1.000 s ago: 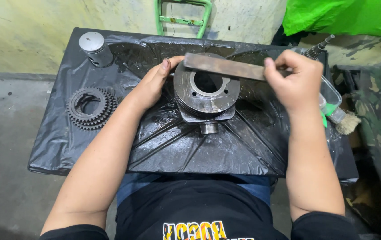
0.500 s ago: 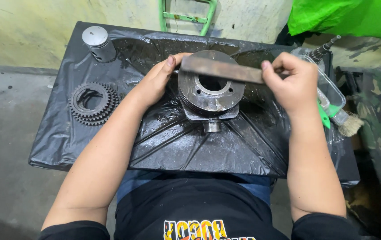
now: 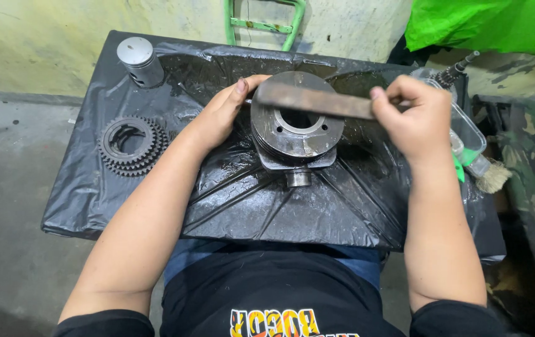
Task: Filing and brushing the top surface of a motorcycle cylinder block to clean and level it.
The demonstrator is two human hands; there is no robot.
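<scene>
A round grey metal cylinder block with a central bore stands on a black plastic sheet over a small table. My left hand rests against the block's left side, fingers curled over its far rim. My right hand grips one end of a flat rusty metal file, which lies across the top face of the block.
A grey piston stands at the sheet's back left. A stack of toothed gears lies at the left. A clear tub, a brush and a spark plug are at the right. A green frame leans on the wall.
The file has shifted slightly along the block's top face with my right hand. My left hand stays on the block's side.
</scene>
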